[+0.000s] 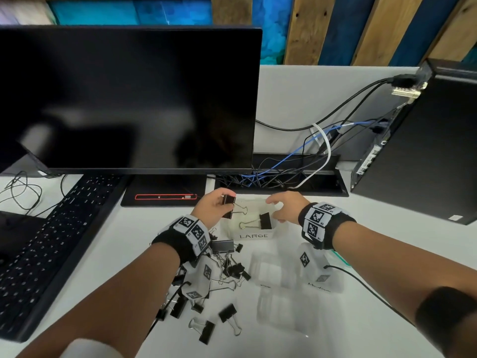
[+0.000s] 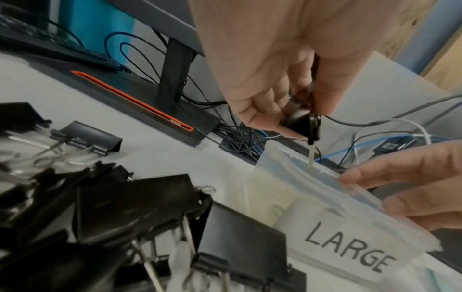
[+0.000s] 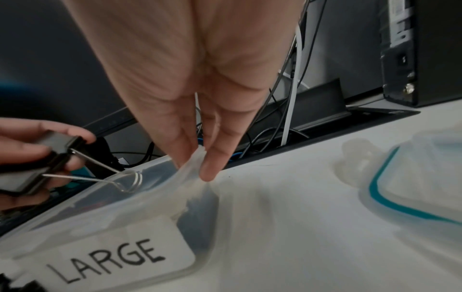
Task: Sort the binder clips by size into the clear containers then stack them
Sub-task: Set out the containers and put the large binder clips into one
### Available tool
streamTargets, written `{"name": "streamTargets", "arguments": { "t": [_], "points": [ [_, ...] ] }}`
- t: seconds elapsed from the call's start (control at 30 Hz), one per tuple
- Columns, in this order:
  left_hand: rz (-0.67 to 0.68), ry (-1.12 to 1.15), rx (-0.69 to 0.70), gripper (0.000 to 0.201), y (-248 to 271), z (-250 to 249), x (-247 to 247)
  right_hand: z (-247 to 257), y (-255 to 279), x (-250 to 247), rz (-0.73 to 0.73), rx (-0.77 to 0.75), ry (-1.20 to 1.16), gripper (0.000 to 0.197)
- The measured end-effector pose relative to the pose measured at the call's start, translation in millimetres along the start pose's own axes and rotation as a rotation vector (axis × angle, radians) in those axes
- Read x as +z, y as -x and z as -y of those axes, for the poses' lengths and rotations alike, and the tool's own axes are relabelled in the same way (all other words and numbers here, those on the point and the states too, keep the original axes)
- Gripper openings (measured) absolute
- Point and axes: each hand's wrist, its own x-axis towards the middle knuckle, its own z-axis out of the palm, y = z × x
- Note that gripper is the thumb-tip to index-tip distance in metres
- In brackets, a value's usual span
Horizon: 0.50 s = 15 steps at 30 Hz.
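Left hand (image 1: 211,208) grips a black binder clip (image 1: 228,206); right hand (image 1: 285,205) pinches the clear LARGE container (image 1: 254,235) rim.

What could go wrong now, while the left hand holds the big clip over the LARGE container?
1. The left hand holds the binder clip at the container's left rim, not its middle; released here, it might fall outside.
2. The right hand only pinches one thin corner of the container, so it could slip or tilt.
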Motion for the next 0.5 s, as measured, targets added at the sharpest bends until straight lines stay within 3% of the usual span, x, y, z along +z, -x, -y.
{"name": "streamTargets", "arguments": {
  "t": [0.13,0.33,0.5],
  "points": [
    [-0.039,-0.098,0.019,0.025,-5.1,2.9,5.0,0.7,-1.1,0.7,0.003,0.026,-0.036,0.046],
    [0.019,-0.254,0.06,0.018,-9.7,2.0,17.8,0.8,-1.1,1.2,0.004,0.042,-0.043,0.048],
    [0.184,-0.489,0.091,0.026,-12.9,1.3,33.0,2.3,-0.5,1.3,-0.001,0.041,-0.03,0.05]
  ]
}}
